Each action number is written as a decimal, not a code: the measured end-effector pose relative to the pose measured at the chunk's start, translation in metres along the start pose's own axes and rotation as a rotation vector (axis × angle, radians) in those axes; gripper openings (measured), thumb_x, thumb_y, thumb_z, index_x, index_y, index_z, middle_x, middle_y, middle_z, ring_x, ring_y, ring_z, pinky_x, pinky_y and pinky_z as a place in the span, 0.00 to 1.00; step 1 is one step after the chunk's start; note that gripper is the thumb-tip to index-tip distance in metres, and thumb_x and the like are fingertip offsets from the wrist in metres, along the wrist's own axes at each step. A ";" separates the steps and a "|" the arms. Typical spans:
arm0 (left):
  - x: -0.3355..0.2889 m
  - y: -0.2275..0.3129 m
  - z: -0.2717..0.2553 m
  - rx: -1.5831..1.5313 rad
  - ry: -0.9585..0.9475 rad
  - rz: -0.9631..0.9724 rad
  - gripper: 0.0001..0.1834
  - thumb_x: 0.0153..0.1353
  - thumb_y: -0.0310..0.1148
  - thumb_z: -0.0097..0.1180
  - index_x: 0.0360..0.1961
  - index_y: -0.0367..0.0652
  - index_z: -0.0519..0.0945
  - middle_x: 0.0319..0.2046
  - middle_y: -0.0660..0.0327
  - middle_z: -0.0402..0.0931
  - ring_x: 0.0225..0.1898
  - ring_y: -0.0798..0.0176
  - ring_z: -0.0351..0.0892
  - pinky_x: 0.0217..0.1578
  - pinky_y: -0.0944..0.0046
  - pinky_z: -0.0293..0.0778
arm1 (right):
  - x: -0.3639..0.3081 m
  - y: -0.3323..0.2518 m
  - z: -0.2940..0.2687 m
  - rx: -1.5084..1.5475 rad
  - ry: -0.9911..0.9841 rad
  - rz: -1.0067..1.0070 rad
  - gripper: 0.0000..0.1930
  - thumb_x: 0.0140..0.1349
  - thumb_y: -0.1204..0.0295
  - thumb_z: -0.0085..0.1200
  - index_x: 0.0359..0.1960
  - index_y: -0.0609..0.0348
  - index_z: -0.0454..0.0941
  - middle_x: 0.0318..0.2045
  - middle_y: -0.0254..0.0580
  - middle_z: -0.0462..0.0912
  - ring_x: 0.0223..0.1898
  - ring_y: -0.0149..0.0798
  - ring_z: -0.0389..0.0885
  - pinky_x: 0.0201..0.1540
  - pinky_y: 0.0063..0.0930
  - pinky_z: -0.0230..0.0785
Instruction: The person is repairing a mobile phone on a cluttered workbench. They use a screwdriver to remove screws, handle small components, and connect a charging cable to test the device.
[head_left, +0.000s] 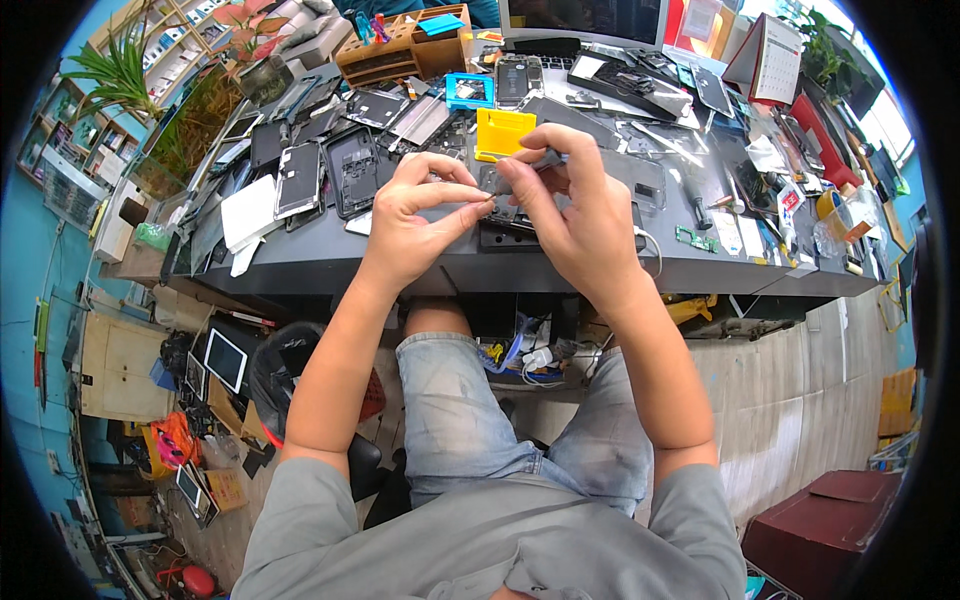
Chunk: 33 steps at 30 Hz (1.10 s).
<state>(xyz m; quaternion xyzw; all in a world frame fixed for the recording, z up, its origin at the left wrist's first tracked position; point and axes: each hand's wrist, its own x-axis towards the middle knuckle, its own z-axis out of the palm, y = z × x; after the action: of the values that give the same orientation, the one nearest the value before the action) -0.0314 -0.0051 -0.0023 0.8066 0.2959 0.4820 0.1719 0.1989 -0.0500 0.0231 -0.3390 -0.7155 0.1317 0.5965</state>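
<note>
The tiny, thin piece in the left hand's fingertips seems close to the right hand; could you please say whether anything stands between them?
Nothing visible stands between the tiny, thin piece pinched by the left hand and the right hand. The bright yellow, square-edged block lies beyond both hands, not between them.

Yellow box (pixel 503 133): smooth plastic, semi-gloss. Blue tray (pixel 462 103), just beyond it to the L: plastic too. Organiser (pixel 440 50), L & back of the box: wood, fairly matt. Phone shell (pixel 353 168) L of box: matt blk, metal or plastic, can't tell. White sheet (pixel 248 212), further L: paper. Calendar (pixel 775 62), far R & back: smooth paper. Monitor (pixel 590 18) behind box: glossy. Desk (pixel 720 276) under it: smooth grey, low sheen. My side of box: jeans (pixel 450 410), worn denim; tee (pixel 430 560), matt cloth; bin bag (pixel 280 375), L, thin crinkly plastic. Bit (pixel 490 197) in my L hand (pixel 420 205): too small to tell.
</note>
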 end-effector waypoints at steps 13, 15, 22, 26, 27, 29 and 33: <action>0.002 0.009 -0.005 -0.088 -0.074 -0.089 0.11 0.58 0.26 0.83 0.43 0.49 0.99 0.51 0.64 0.89 0.59 0.59 0.83 0.62 0.56 0.77 | 0.022 -0.016 -0.011 -0.045 -0.185 -0.080 0.13 0.77 0.75 0.63 0.58 0.60 0.76 0.38 0.59 0.90 0.41 0.66 0.92 0.42 0.54 0.82; 0.001 0.008 -0.006 -0.120 -0.070 -0.114 0.11 0.58 0.26 0.83 0.43 0.49 0.99 0.52 0.64 0.89 0.60 0.59 0.83 0.63 0.56 0.77 | 0.022 -0.016 -0.009 -0.007 -0.136 -0.060 0.12 0.78 0.74 0.63 0.58 0.60 0.76 0.38 0.59 0.90 0.41 0.66 0.92 0.42 0.53 0.82; 0.001 0.003 -0.004 -0.148 -0.059 -0.105 0.11 0.58 0.27 0.84 0.43 0.49 0.99 0.53 0.64 0.88 0.62 0.59 0.82 0.65 0.55 0.76 | 0.019 -0.014 -0.006 -0.027 -0.152 -0.046 0.12 0.79 0.73 0.62 0.58 0.61 0.76 0.37 0.61 0.89 0.41 0.68 0.91 0.42 0.55 0.81; 0.002 0.007 -0.005 -0.033 -0.084 -0.085 0.12 0.57 0.27 0.85 0.43 0.49 0.99 0.54 0.64 0.87 0.62 0.58 0.81 0.65 0.55 0.75 | 0.022 -0.014 -0.007 -0.081 -0.192 -0.041 0.12 0.79 0.73 0.62 0.57 0.61 0.76 0.39 0.64 0.89 0.42 0.71 0.90 0.43 0.59 0.81; 0.002 0.009 -0.005 -0.023 -0.088 -0.083 0.12 0.58 0.27 0.83 0.43 0.49 0.99 0.54 0.63 0.88 0.62 0.57 0.81 0.66 0.55 0.75 | 0.022 -0.014 -0.007 -0.094 -0.192 -0.050 0.12 0.79 0.73 0.62 0.57 0.61 0.76 0.39 0.65 0.88 0.42 0.71 0.89 0.43 0.59 0.80; 0.001 0.011 -0.006 -0.002 -0.091 -0.079 0.11 0.60 0.27 0.81 0.44 0.50 1.00 0.55 0.63 0.88 0.62 0.56 0.80 0.67 0.54 0.74 | 0.023 -0.014 -0.008 -0.103 -0.209 -0.037 0.12 0.78 0.73 0.62 0.57 0.61 0.75 0.40 0.65 0.89 0.43 0.72 0.89 0.44 0.60 0.80; 0.001 0.006 -0.010 -0.065 -0.123 -0.047 0.13 0.63 0.30 0.70 0.46 0.48 1.00 0.58 0.61 0.88 0.65 0.53 0.77 0.70 0.50 0.71 | 0.024 -0.014 -0.007 -0.112 -0.217 -0.044 0.13 0.78 0.73 0.62 0.57 0.62 0.75 0.41 0.65 0.89 0.43 0.72 0.89 0.44 0.61 0.80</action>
<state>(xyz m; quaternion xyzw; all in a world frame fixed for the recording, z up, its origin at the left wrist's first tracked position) -0.0384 -0.0096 0.0067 0.8215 0.2877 0.4368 0.2273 0.2001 -0.0462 0.0514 -0.3396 -0.7893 0.1141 0.4986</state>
